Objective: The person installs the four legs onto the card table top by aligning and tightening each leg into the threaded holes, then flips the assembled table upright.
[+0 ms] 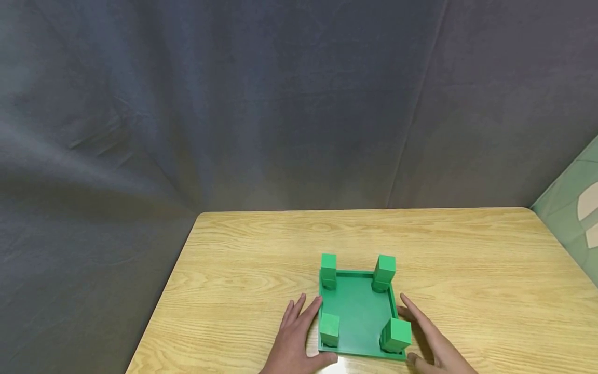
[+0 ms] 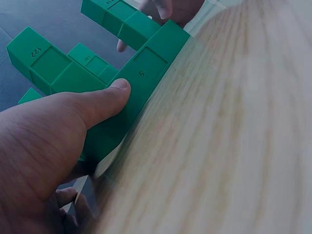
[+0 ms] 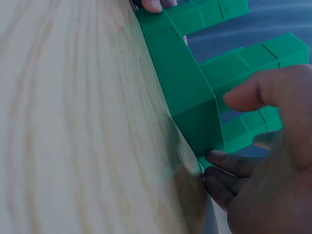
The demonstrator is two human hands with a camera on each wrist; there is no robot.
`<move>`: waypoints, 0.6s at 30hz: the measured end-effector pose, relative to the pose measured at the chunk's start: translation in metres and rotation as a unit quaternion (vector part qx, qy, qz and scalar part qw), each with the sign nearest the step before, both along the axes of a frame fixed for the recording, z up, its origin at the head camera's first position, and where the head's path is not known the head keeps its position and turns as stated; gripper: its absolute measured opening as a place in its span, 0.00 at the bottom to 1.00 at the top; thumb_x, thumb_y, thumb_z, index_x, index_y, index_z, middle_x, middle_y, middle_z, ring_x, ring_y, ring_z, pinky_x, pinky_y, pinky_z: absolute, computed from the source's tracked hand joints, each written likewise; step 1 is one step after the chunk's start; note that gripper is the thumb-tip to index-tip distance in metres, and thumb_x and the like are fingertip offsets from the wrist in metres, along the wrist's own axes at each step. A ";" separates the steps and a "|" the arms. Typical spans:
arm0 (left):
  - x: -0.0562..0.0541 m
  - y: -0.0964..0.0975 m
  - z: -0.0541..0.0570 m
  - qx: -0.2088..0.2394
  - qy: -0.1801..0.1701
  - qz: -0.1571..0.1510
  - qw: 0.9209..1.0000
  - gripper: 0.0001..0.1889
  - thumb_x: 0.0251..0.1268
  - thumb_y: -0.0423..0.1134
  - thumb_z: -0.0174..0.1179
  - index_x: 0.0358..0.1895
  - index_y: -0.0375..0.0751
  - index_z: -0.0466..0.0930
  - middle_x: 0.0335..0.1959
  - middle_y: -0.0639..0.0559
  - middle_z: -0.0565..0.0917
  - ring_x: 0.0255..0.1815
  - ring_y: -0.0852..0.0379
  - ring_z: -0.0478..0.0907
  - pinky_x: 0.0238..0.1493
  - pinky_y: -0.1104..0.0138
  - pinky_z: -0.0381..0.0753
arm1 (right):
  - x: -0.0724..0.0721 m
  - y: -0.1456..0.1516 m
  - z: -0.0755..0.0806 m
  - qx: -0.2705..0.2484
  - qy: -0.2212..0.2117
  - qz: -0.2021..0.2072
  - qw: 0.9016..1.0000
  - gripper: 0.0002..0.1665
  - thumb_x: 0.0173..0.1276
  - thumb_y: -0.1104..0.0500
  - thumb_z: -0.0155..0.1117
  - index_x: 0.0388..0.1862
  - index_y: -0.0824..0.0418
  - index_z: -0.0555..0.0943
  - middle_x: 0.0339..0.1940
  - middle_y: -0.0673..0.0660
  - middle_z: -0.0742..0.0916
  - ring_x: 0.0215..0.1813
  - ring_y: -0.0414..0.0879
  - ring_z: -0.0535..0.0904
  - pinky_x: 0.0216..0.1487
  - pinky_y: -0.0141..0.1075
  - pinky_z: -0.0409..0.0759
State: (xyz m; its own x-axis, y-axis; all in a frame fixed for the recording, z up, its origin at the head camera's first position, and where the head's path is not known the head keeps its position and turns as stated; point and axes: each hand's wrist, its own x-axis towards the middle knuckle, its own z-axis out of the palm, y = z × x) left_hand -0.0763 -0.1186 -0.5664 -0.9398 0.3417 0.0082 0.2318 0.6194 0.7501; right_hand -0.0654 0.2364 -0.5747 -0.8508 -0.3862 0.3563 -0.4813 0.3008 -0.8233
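A square green plastic tray (image 1: 358,315) with a low rim lies on the wooden table, an upright green block post (image 1: 395,334) at each corner. My left hand (image 1: 293,340) holds its near left corner, index finger along the left side and thumb against the front wall. In the left wrist view that thumb (image 2: 109,100) presses the front wall, which bears a small marking. My right hand (image 1: 432,340) is at the near right corner. In the right wrist view its fingertips (image 3: 219,158) touch the tray's side, and its thumb stands off the front wall, near a post.
The light wooden table (image 1: 233,291) extends around the tray on both sides and behind it. A dark grey cloth (image 1: 299,104) hangs beyond the far edge and at the left. Pale green patterned fabric (image 1: 572,208) shows at the far right.
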 end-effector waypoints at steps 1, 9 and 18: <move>0.000 0.000 0.000 0.000 -0.001 0.001 1.000 0.58 0.59 0.73 0.76 0.91 0.67 0.59 0.87 0.44 0.68 0.90 0.32 0.56 0.85 0.28 0.55 | 0.000 0.000 -0.001 0.001 0.006 0.003 1.000 0.74 0.45 0.85 0.72 0.92 0.68 0.51 0.79 0.47 0.77 0.78 0.27 0.69 0.72 0.14 0.61; 0.001 0.001 0.004 0.005 -0.014 0.011 1.000 0.61 0.56 0.70 0.79 0.91 0.63 0.58 0.87 0.35 0.64 0.87 0.22 0.54 0.79 0.22 0.61 | 0.008 0.001 -0.007 0.096 0.008 -0.073 0.993 0.75 0.47 0.70 0.90 0.93 0.57 0.59 0.74 0.55 0.84 0.73 0.27 0.75 0.66 0.22 0.73; 0.000 0.002 0.009 0.021 -0.033 0.028 0.999 0.60 0.53 0.66 0.83 0.90 0.62 0.61 0.86 0.32 0.65 0.85 0.16 0.53 0.75 0.19 0.63 | 0.003 0.001 -0.011 0.099 -0.050 -0.087 0.990 0.79 0.48 0.56 0.97 0.93 0.55 0.58 0.76 0.48 0.83 0.69 0.28 0.79 0.65 0.27 0.76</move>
State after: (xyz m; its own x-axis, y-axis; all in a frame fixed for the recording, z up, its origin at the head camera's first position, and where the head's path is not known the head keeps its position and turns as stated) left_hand -0.0760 -0.1164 -0.5571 -0.9564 0.2893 -0.0404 0.1473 0.5973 0.7884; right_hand -0.0620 0.2375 -0.5859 -0.9382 -0.2840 0.1979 -0.3260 0.5331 -0.7807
